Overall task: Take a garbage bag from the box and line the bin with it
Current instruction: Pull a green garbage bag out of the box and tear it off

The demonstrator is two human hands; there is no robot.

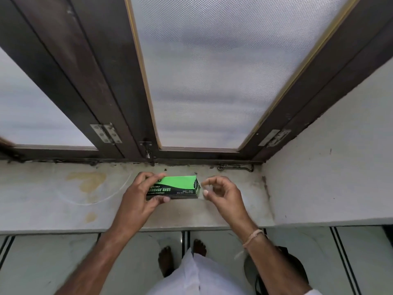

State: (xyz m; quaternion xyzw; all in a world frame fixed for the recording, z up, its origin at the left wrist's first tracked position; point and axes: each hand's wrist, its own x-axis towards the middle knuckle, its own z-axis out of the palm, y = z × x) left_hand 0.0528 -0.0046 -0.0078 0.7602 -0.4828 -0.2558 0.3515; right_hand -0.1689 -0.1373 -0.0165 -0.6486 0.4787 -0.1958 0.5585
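Stained and pale, the counter below a frosted window carries a green-and-black garbage bag box near its back edge. Gripping the box's left end is the left hand. Just beside the box's torn right end, the right hand hovers with fingers curled, holding nothing.

The box is showing matt printed cardboard in green and black, lying on a stone-like sill that is looking smooth but stained and dull. Behind it the window frame is showing dark, worn wood with dull metal hinges, and the panes are looking frosted and finely textured. The floor tiles are gleaming faintly.
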